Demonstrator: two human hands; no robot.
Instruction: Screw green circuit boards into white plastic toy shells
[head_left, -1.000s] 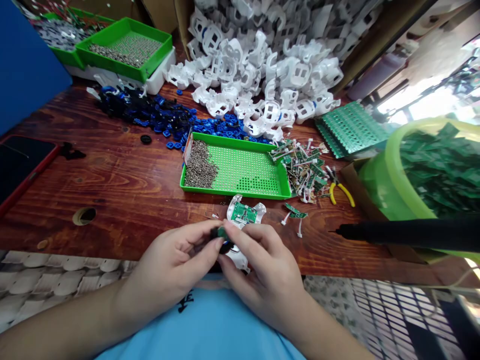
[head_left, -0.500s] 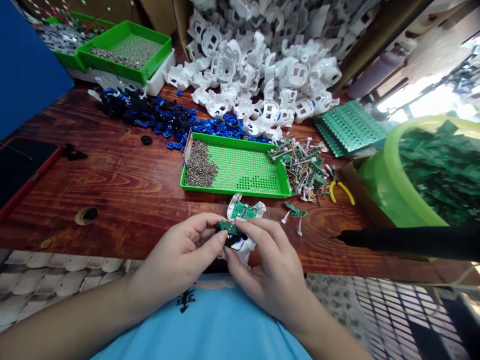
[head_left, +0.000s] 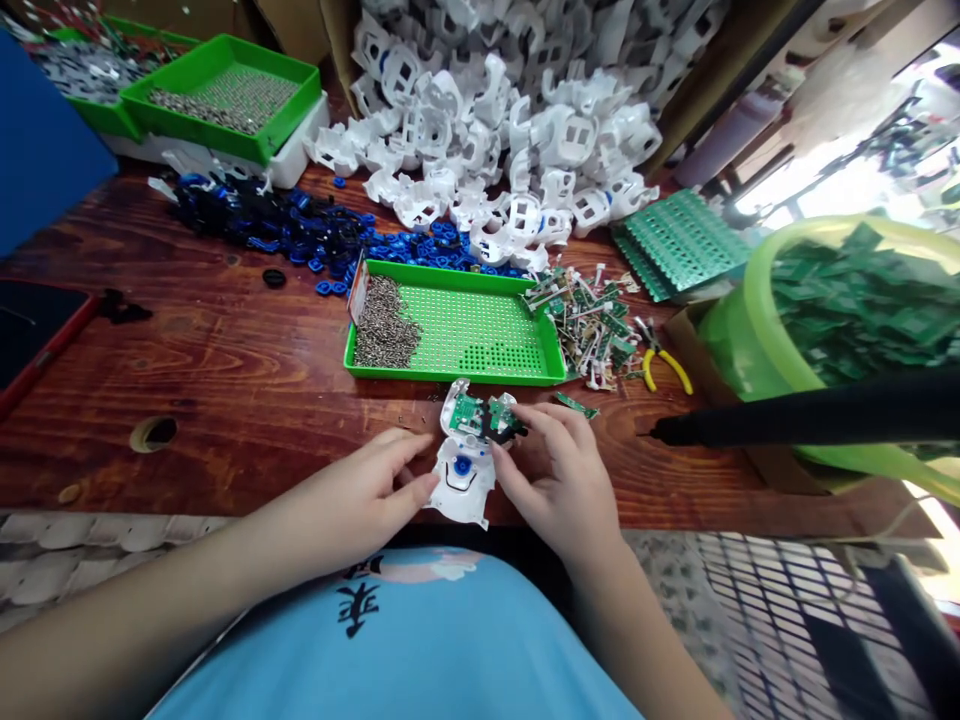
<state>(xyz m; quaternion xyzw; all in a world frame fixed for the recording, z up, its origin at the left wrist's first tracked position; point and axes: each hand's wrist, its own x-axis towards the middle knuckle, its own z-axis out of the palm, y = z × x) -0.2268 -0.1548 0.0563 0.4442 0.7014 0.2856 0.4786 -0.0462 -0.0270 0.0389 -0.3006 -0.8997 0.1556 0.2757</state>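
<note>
In front of me lies a white plastic shell (head_left: pixel 459 498) with a blue button piece in its lower half and a green circuit board (head_left: pixel 466 412) in its upper half. My right hand (head_left: pixel 559 470) pinches a small circuit board (head_left: pixel 501 412) with a black part beneath it, over the shell's right side. My left hand (head_left: pixel 382 490) is at the shell's left edge, thumb tip against the rim and fingers apart. A loose board (head_left: pixel 576 405) lies just beyond my right fingers.
A green tray (head_left: pixel 457 375) of small screws stands behind the shell. Wired boards (head_left: pixel 592 325), yellow-handled pliers (head_left: pixel 666 370) and a bucket of boards (head_left: pixel 757 330) are rightward. A black screwdriver (head_left: pixel 750 425) juts in from the right. White shells (head_left: pixel 480 140) and blue pieces (head_left: pixel 300 225) are heaped behind.
My left hand has let go of the small board and moved left. My right hand has carried the board to the right, uncovering the shell. The view has shifted slightly.
</note>
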